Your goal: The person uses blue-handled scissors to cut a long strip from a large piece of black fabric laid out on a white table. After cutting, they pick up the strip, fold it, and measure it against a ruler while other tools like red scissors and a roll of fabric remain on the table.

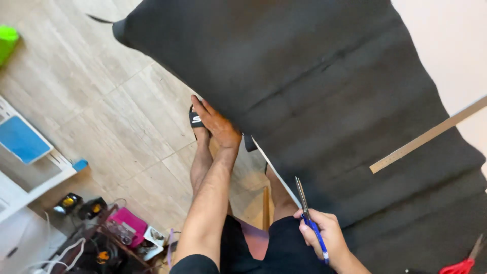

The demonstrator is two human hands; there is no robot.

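Left hand outstretched, right hand clenched

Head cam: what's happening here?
A person leans over a large sheet of black fabric spread on a table. The left hand presses on the fabric's near edge, while the right hand holds blue-handled scissors, blades closed and pointing along that edge. A long metal ruler lies on the fabric, and red-handled scissors sit at the lower right.
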